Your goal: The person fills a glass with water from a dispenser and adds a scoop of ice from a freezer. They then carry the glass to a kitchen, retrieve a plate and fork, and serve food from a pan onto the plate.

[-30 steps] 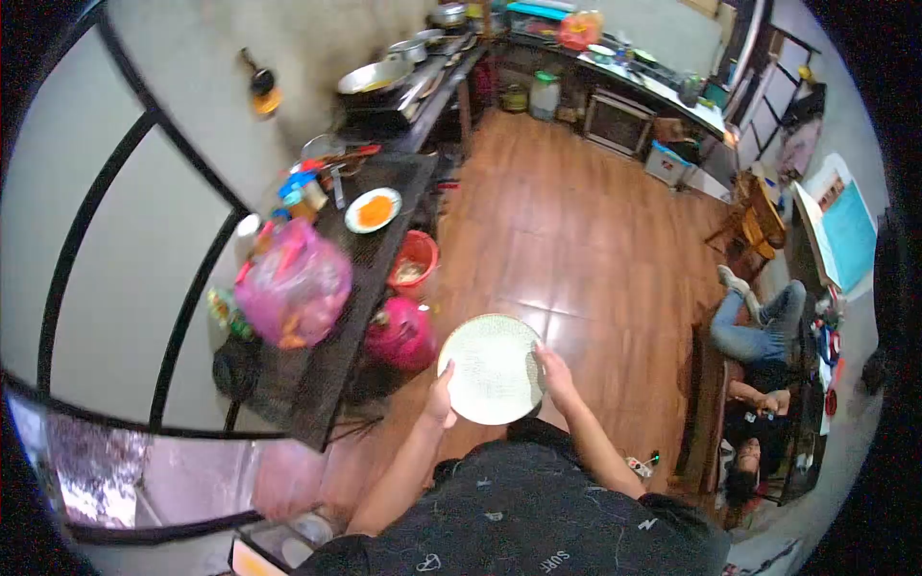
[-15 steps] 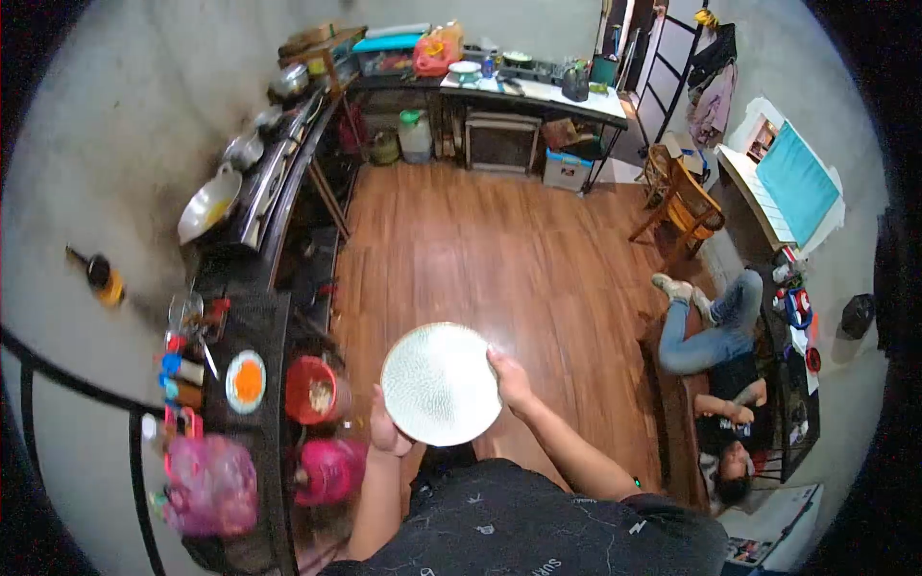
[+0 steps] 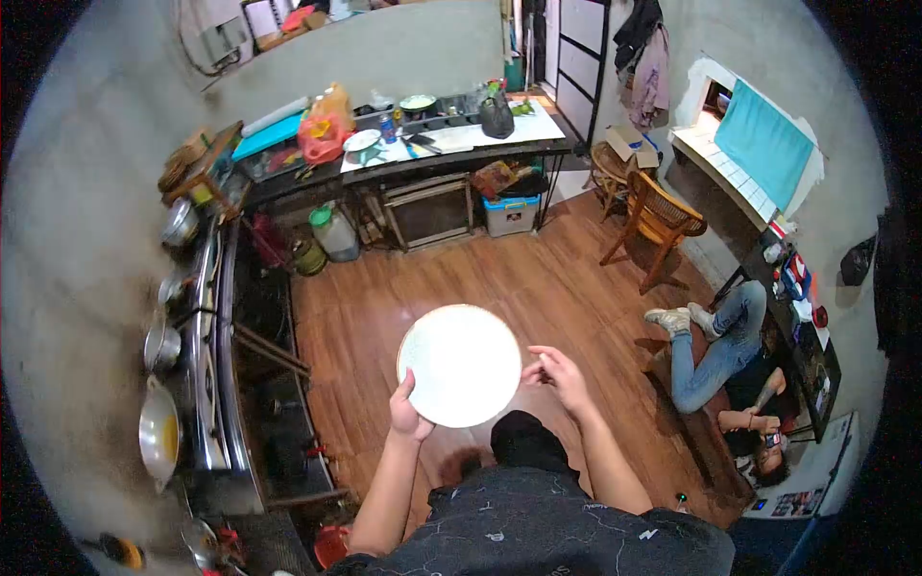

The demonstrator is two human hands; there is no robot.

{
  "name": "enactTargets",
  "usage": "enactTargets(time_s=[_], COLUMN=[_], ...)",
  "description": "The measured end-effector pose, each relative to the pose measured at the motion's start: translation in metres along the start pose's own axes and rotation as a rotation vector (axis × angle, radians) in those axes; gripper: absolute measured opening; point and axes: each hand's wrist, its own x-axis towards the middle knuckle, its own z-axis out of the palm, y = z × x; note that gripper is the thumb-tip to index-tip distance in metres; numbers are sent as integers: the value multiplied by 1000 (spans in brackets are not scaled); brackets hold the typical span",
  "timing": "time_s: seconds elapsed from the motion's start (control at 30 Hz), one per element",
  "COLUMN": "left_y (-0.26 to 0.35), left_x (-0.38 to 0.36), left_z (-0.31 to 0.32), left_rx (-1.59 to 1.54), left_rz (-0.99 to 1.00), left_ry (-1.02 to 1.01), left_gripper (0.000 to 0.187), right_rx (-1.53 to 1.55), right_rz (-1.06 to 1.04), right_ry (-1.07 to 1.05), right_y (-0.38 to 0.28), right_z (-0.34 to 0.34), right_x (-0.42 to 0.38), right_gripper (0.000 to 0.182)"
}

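Note:
A round white plate [image 3: 461, 367] with a thin brown rim is level in front of my body, above the wooden floor. My left hand [image 3: 410, 413] grips its lower left edge, thumb on top and the other fingers hidden underneath. Just off the plate's right edge is my right hand [image 3: 561, 379], its fingers apart and partly bent, with nothing seen in it. A narrow gap shows between those fingertips and the rim.
A counter [image 3: 461, 154] with bags and dishes runs along the back wall. On the left, a stove [image 3: 206, 355] stands beside a wok [image 3: 158, 432]. Wooden chairs [image 3: 663, 221] are at right, near a person [image 3: 730, 355] on a bench.
My right hand has let go of the plate and moved right. The left hand still holds it. The view has shifted toward the back counter, and the side table with the orange food has left view.

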Motion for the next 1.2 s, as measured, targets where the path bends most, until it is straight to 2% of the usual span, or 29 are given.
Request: enactTargets(time_s=[0.13,0.17,0.23,0.37,0.43,0.5,0.57,0.67,0.77,0.9,1.07,1.2], left_y=[23,27,41,70,86,99,108,116,126,138,148,152], left_x=[143,171,218,312,361,418,475,571,672,808,933,1011], left_z=[23,28,44,69,60,64,70,66,70,73,131,149], left_rx=[-22,-42,13,-1,-13,-35,-11,-42,-35,-26,-78,-34], left_rz=[0,-2,55,112,111,125,230,237,231,162,29,68], left_ry=[-51,-65,-26,-10,58,92,96,85,85,121,133,207], left_gripper=[64,64,64,64,65,65,65,63,63,61,60,59], right_rx=[-57,-62,-43,-106,-64,-86,-58,-111,-126,-144,-255,-544], right_rz=[-86,-86,-82,-142,-213,-204,-155,-220,-253,-240,-222,-293], right_ry=[188,185,310,161,90,84,-6,-181,-196,-27,73,156], right_y=[-1,-4,-24,-87,-103,-132,-155,-174,-182,-189,-203,-210], right_z=[-75,-91,-121,-159,-171,-158,-144,-146,-174,-223,-293,-354], right_x=[95,118,182,334,425,501,564,662,766,894,1022,1144], right_gripper=[30,30,28,28,28,28,27,23,24,21,21,23])
